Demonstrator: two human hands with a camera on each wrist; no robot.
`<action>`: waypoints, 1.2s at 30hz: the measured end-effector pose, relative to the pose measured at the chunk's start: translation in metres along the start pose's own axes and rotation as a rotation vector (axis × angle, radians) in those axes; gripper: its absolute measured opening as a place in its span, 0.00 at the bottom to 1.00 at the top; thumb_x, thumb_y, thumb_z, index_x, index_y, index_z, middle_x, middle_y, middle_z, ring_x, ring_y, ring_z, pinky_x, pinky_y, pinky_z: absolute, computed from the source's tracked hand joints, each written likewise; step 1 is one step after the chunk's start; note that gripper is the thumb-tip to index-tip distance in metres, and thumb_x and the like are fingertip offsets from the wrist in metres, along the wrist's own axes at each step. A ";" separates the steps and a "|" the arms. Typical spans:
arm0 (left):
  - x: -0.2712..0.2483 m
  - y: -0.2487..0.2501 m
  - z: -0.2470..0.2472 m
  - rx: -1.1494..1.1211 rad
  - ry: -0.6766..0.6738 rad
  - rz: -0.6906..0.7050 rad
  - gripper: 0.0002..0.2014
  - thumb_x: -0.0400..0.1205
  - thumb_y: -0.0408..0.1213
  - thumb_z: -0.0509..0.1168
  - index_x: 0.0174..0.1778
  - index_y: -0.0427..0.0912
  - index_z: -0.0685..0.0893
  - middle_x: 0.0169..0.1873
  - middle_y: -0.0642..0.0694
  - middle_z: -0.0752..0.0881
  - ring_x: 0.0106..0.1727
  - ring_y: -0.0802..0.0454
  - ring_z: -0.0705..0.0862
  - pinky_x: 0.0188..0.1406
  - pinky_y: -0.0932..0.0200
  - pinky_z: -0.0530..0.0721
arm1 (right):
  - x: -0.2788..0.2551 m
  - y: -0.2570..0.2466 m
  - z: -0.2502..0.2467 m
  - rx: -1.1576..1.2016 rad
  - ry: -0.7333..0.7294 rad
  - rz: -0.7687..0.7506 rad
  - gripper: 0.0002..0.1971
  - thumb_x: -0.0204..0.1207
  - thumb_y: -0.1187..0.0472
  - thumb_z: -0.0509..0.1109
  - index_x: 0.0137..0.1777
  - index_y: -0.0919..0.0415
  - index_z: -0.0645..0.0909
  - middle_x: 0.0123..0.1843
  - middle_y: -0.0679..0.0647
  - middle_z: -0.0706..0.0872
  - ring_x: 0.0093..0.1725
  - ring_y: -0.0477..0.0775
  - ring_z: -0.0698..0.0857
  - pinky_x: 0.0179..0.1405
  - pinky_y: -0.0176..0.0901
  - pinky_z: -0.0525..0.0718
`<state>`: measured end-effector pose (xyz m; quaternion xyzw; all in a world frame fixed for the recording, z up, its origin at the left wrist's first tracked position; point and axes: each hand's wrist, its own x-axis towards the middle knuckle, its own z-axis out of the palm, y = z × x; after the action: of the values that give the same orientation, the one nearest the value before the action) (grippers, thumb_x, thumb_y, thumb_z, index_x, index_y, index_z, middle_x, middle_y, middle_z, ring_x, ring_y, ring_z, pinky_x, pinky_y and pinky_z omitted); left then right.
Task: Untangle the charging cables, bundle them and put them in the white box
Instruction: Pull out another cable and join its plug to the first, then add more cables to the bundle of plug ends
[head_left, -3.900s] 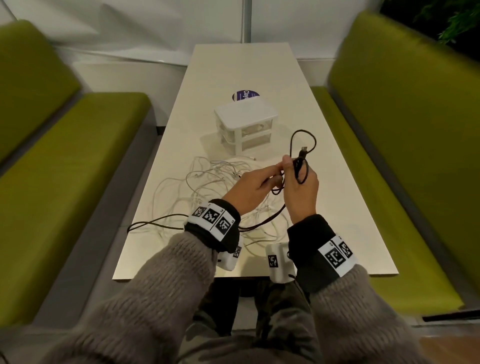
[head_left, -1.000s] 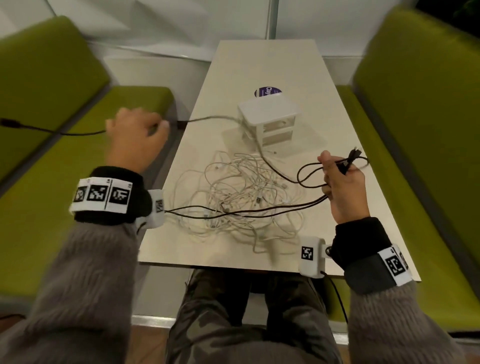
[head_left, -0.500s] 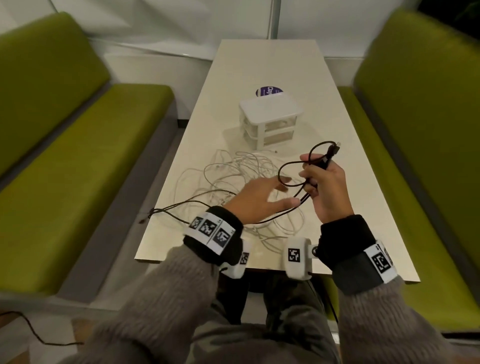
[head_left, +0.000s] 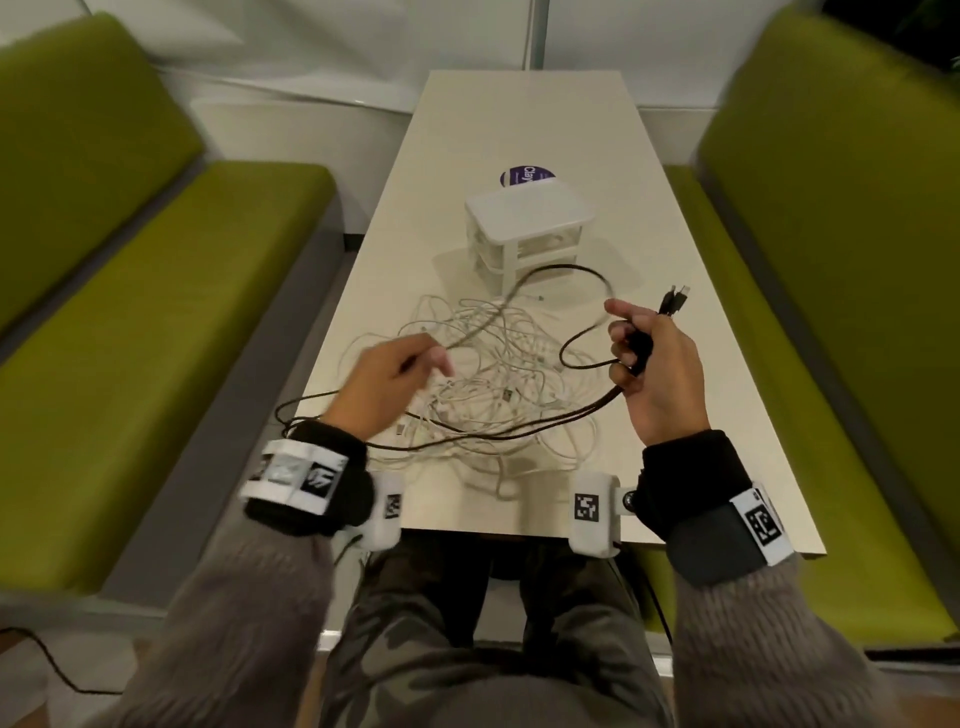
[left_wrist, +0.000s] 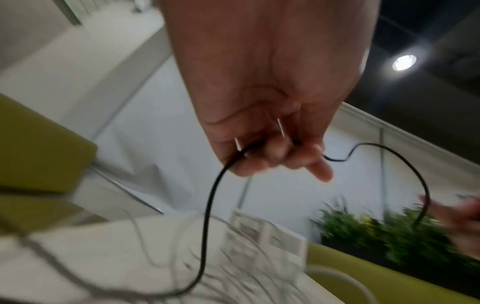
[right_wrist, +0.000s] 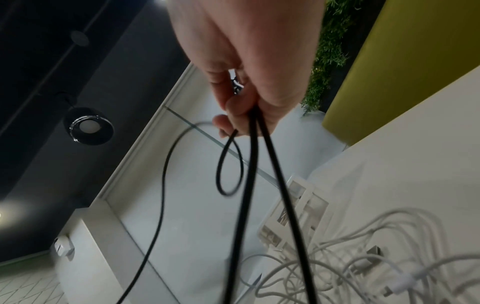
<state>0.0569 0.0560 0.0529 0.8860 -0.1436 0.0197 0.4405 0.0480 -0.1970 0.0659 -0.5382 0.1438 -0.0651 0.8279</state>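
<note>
Gripping the black cable (head_left: 587, 358) in a closed fist, the right hand (head_left: 657, 371) is raised above the table (head_left: 530, 119), with the cable's two plugs (head_left: 675, 300) sticking up just past its thumb. Two strands of the cable leave the underside of this fist side by side and run down toward the left hand (head_left: 387, 384), while a small loop hangs beside the fingers (right_wrist: 228, 121). The left hand pinches another stretch of the same cable between thumb and curled fingertips (left_wrist: 275, 152); it is blurred in the head view. From that pinch the cable arcs away over the table toward the right hand. Between and beneath both hands lies the tangle of white cables (head_left: 498, 384), spread loose on the tabletop. The white box (head_left: 527, 221) stands beyond the tangle, farther from both hands, with a round purple sticker (head_left: 524, 175) just behind it. Green benches (head_left: 156, 291) flank the table on both sides
</note>
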 end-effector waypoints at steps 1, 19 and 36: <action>-0.003 -0.009 -0.016 0.053 0.080 -0.029 0.13 0.82 0.39 0.62 0.32 0.52 0.82 0.23 0.51 0.76 0.25 0.57 0.70 0.28 0.64 0.70 | 0.001 0.000 -0.001 -0.004 0.016 -0.004 0.15 0.83 0.65 0.53 0.50 0.61 0.83 0.29 0.47 0.77 0.25 0.42 0.66 0.18 0.32 0.60; 0.012 0.045 0.051 0.160 -0.198 0.174 0.22 0.82 0.53 0.60 0.66 0.43 0.80 0.62 0.47 0.84 0.63 0.55 0.78 0.61 0.63 0.71 | -0.013 0.012 0.038 0.286 -0.131 -0.038 0.18 0.89 0.52 0.50 0.39 0.59 0.68 0.24 0.50 0.69 0.30 0.52 0.78 0.55 0.52 0.85; 0.026 0.073 0.085 -0.365 0.058 0.125 0.08 0.85 0.36 0.58 0.52 0.38 0.80 0.49 0.53 0.85 0.45 0.50 0.86 0.48 0.45 0.88 | -0.021 0.018 0.033 -0.066 -0.226 -0.049 0.19 0.89 0.52 0.49 0.55 0.56 0.82 0.51 0.54 0.89 0.52 0.47 0.88 0.42 0.33 0.84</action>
<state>0.0539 -0.0588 0.0618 0.7799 -0.1867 0.0459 0.5957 0.0370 -0.1552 0.0657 -0.5723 0.0385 -0.0195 0.8189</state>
